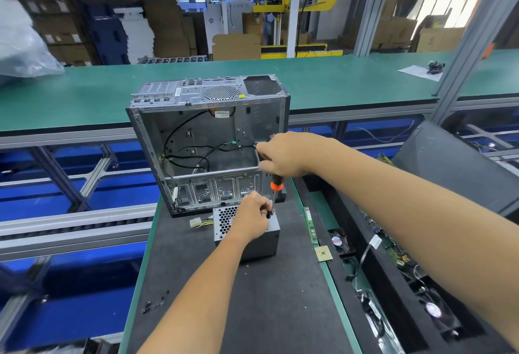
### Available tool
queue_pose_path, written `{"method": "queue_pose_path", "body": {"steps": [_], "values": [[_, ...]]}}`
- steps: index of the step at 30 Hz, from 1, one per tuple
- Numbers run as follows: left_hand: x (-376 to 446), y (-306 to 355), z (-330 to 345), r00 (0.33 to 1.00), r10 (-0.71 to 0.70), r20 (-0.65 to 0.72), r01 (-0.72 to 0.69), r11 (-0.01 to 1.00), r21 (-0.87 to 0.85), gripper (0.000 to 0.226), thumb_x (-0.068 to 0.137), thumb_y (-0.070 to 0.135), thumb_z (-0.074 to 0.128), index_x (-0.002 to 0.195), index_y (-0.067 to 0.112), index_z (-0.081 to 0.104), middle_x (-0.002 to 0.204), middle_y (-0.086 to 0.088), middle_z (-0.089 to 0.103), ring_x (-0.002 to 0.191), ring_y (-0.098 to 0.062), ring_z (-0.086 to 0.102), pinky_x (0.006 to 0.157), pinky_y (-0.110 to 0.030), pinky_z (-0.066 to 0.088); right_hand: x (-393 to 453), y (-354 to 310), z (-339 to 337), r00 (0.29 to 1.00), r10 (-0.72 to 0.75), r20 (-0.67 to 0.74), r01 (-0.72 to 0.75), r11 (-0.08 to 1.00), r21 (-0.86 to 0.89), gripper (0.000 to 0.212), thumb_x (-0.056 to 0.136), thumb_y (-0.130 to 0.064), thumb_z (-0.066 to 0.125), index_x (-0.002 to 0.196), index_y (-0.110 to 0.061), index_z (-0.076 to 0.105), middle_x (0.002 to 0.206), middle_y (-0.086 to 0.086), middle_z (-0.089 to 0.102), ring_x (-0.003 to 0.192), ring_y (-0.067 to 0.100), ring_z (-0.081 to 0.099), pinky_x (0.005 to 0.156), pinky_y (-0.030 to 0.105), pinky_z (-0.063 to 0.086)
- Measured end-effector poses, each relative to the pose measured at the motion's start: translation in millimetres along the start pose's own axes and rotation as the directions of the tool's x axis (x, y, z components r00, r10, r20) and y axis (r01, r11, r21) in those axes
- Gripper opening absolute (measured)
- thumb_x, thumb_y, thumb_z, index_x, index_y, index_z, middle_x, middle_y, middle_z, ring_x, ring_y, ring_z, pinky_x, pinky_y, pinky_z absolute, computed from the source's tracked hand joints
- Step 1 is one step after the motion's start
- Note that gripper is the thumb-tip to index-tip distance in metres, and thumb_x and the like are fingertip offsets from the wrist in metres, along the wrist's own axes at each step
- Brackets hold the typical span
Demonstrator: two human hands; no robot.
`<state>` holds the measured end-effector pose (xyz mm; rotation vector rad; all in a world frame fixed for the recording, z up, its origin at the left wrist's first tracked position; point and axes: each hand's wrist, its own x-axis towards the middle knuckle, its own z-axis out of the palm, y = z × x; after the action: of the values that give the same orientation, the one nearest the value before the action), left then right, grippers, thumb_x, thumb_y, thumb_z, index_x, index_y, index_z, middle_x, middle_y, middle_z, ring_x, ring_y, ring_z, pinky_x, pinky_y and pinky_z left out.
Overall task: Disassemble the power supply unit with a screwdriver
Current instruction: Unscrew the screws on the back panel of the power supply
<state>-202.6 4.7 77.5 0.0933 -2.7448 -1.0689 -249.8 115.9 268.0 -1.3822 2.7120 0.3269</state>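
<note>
The PSU (247,230) sits on the black mat (252,311) just before the case (207,140). Our left hand (252,217) rests on its top, fingers pinching the screwdriver (274,195) shaft near the tip. Our right hand (283,155) grips the handle directly above (shaft nearly upright), so we judge the push goes straight down.

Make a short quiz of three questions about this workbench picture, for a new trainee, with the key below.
1. True or false: the right hand grips the screwdriver by its handle, shaft pointing down.
2. Where does the power supply unit sit? A) inside the computer case B) on the dark mat, in front of the computer case C) on the green conveyor
3. Fill in: the left hand pinches the screwdriver's ____ near the tip.

Key: 1 true; 2 B; 3 shaft.
</note>
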Motion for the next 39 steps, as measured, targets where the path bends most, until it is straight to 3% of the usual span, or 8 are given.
{"method": "queue_pose_path", "body": {"steps": [9, 13, 18, 21, 27, 32, 35, 39], "values": [[2.4, 0.8, -0.6, 0.995, -0.021, 0.097, 0.016, 0.998, 0.060, 0.031, 0.078, -0.012, 0.038, 0.073, 0.013, 0.055, 0.095, -0.003, 0.043, 0.090, -0.016, 0.042, 0.065, -0.008, 0.034, 0.3, 0.4, -1.3, 0.998, -0.063, -0.011, 0.063, 0.994, 0.091, 0.020, 0.088, -0.025, 0.061, 0.100, -0.013, 0.049, 0.085, -0.002, 0.048, 0.090, 0.025, 0.054, 0.066, 0.035, 0.044], [1.4, 0.0, -1.1, 0.993, -0.007, 0.114, -0.002, 0.997, 0.071, 0.030, 0.078, -0.012, 0.038, 0.075, 0.012, 0.057, 0.094, -0.004, 0.043, 0.098, -0.025, 0.041, 0.081, -0.030, 0.039, 1.1, 1.3, -1.6, 0.995, -0.098, 0.030, 0.089, 0.972, 0.219, 0.033, 0.077, -0.018, 0.072, 0.103, -0.018, 0.052, 0.076, -0.009, 0.047, 0.075, 0.015, 0.051, 0.061, 0.031, 0.045], [1.6, -1.4, -1.8, 0.995, -0.025, 0.098, 0.025, 1.000, 0.006, 0.029, 0.078, -0.014, 0.037, 0.078, 0.006, 0.059, 0.091, -0.003, 0.044, 0.092, -0.020, 0.043, 0.069, -0.011, 0.031, 4.9, 1.7, 3.0, 0.998, 0.021, 0.058, -0.030, 0.986, 0.166, 0.034, 0.092, -0.047, 0.050, 0.088, -0.014, 0.050, 0.084, 0.005, 0.063, 0.061, 0.025, 0.069, 0.061, 0.038, 0.055], [2.2, -2.0, -2.5, 0.996, -0.018, 0.086, 0.020, 0.999, -0.026, 0.030, 0.077, -0.015, 0.036, 0.077, 0.003, 0.059, 0.090, -0.005, 0.045, 0.086, -0.016, 0.043, 0.064, -0.003, 0.031, 6.2, 3.8, 1.1, 0.998, 0.004, 0.064, -0.019, 0.972, 0.234, 0.026, 0.096, -0.035, 0.047, 0.086, -0.012, 0.049, 0.085, 0.008, 0.065, 0.049, 0.020, 0.067, 0.050, 0.029, 0.049], [2.6, -1.9, -2.5, 0.996, -0.024, 0.089, 0.026, 0.999, -0.019, 0.030, 0.079, -0.015, 0.036, 0.078, 0.002, 0.061, 0.093, -0.006, 0.047, 0.087, -0.017, 0.046, 0.070, -0.011, 0.033, 1.9, 5.8, -3.8, 0.992, -0.111, 0.064, 0.092, 0.965, 0.244, 0.024, 0.079, -0.009, 0.067, 0.098, -0.017, 0.056, 0.083, -0.010, 0.047, 0.083, 0.019, 0.051, 0.064, 0.029, 0.044], [2.3, -2.2, -1.1, 0.993, -0.027, 0.117, 0.023, 0.999, 0.032, 0.033, 0.080, -0.012, 0.037, 0.075, 0.013, 0.057, 0.095, -0.003, 0.047, 0.101, -0.023, 0.043, 0.081, -0.023, 0.034, 1.5, 5.6, -1.4, 0.996, -0.047, 0.076, 0.030, 0.976, 0.217, 0.017, 0.085, -0.024, 0.063, 0.095, -0.013, 0.056, 0.086, -0.001, 0.058, 0.076, 0.023, 0.063, 0.063, 0.033, 0.051], [3.4, -2.6, -1.5, 0.992, -0.031, 0.123, 0.027, 0.999, 0.030, 0.034, 0.079, -0.012, 0.037, 0.074, 0.016, 0.055, 0.095, -0.002, 0.047, 0.101, -0.024, 0.044, 0.081, -0.023, 0.033, 3.5, 3.7, -0.3, 0.997, 0.043, 0.062, -0.050, 0.991, 0.127, 0.029, 0.095, -0.033, 0.046, 0.090, -0.006, 0.056, 0.066, 0.006, 0.061, 0.050, 0.021, 0.064, 0.047, 0.027, 0.041], [3.7, -4.2, -1.2, 0.991, -0.038, 0.128, 0.037, 0.999, 0.005, 0.033, 0.080, -0.012, 0.037, 0.075, 0.015, 0.055, 0.096, -0.002, 0.048, 0.100, -0.022, 0.043, 0.080, -0.024, 0.036, 5.3, 6.0, -0.3, 0.999, -0.017, 0.033, 0.011, 0.983, 0.182, 0.014, 0.087, -0.022, 0.060, 0.091, -0.009, 0.057, 0.075, -0.002, 0.060, 0.066, 0.016, 0.056, 0.051, 0.025, 0.036]]}}
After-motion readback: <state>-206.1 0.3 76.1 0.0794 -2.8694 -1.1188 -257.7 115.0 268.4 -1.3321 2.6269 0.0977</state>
